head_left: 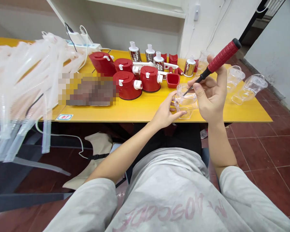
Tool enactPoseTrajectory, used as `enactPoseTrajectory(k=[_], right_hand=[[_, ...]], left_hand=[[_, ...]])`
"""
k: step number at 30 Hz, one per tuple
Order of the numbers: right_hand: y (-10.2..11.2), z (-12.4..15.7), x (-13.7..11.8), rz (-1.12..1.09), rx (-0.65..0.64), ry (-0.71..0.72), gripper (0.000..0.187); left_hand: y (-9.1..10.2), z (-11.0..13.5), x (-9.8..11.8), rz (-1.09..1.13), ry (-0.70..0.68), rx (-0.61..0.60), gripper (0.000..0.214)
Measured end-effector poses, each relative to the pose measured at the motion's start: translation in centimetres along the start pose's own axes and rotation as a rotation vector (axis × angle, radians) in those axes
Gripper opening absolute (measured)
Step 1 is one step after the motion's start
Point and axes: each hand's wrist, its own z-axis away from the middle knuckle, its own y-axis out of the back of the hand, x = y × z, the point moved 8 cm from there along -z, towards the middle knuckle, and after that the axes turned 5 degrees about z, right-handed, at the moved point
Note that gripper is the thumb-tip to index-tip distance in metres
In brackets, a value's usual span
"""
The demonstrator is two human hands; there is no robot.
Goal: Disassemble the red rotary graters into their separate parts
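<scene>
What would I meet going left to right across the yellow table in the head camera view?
Bundled clear ribbed plastic tubing, red lidded canister, second red canister, left hand, right hand gripping a red-handled screwdriver, two clear plastic containers.

We're live in a small assembly workshop, folks: a long yellow-topped workbench piled with red plastic grater bodies, perforated steel drums and clear plastic housings, a white power strip behind, translucent ribbed tubing upper left, dark red floor tiles lower right!
</scene>
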Motion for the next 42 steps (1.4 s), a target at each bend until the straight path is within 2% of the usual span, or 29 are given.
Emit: enactPoseTrajectory(k=[6, 11, 16, 21, 25, 28, 35, 42], right_hand=[[0.2, 0.2, -0.3, 0.016, 0.035, -0.009, 0.078], [0.8, 0.0, 1.0, 0.093, 0.1, -0.014, 0.078], [1.2, 0.0, 1.9, 0.064, 0.093, -0.025, 0.077], [2.0, 0.3, 1.4, 0.049, 0.137, -0.04, 0.068], [3.1, 0.3, 0.7, 0.068, 0.188, -0.008, 0.069], [3.7, 0.4, 0.5, 0.072, 0.185, 0.011, 0.07], [4.7, 0.6, 1.4, 0.052, 0.167, -0.016, 0.072], [3.9, 0.6, 1.9, 0.074, 0.136, -0.047, 0.069]], left_hand=[[0.0, 0.0, 0.2, -0.005, -0.039, 0.012, 0.101], [-0.3, 0.1, 0.2, 0.033, -0.016, 0.013, 0.1], [-0.3, 0.1, 0.3, 0.026, -0.04, 0.015, 0.096], [-0.2, 0.1, 0.0, 0.037, -0.033, 0.003, 0.099], [0.0, 0.1, 0.1, 0.064, -0.074, 0.001, 0.109], [-0.1, 0.1, 0.0, 0.076, -0.083, -0.015, 0.112], [0.0, 0.0, -0.4, 0.046, -0.074, -0.022, 0.099], [0.0, 0.0, -0.2, 0.034, -0.094, -0.023, 0.1]])
